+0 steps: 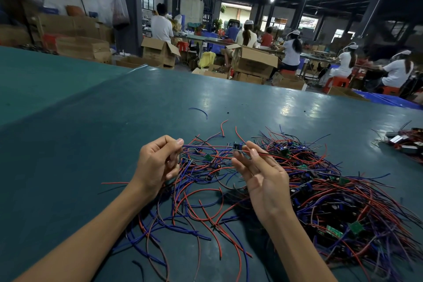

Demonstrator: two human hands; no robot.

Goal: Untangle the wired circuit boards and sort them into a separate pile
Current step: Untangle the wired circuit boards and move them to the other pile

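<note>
Running 9 to 3 o'clock, thin blue and red wires (206, 145) span both hands. At 9 the left hand (158, 162) pinches their ends; at 3 the right hand (258, 174) fingers (253, 153) pinch the small dark circuit board (236, 145)

- The table (80, 133) fills the lower two thirds of the frame, and its far edge runs across the middle.
- The left hand (158, 162) sits left of centre and the right hand (258, 174) just right of centre, both above the table.
- A circuit board (236, 146) is at the right hand's fingertips, and its wires (206, 146) stretch left to the left hand's pinch.
- A loose spread of wired boards (201, 190) lies on the table below and between the hands.
- The dense tangle (343, 201) lies at lower right, touching that spread.
- A stray wire (199, 111) lies above centre, apart from both.
- A separate heap (405, 142) sits at the right edge.
- Boxes (254, 62) and seated workers (291, 52) are beyond the table's far edge, upper right.
</note>
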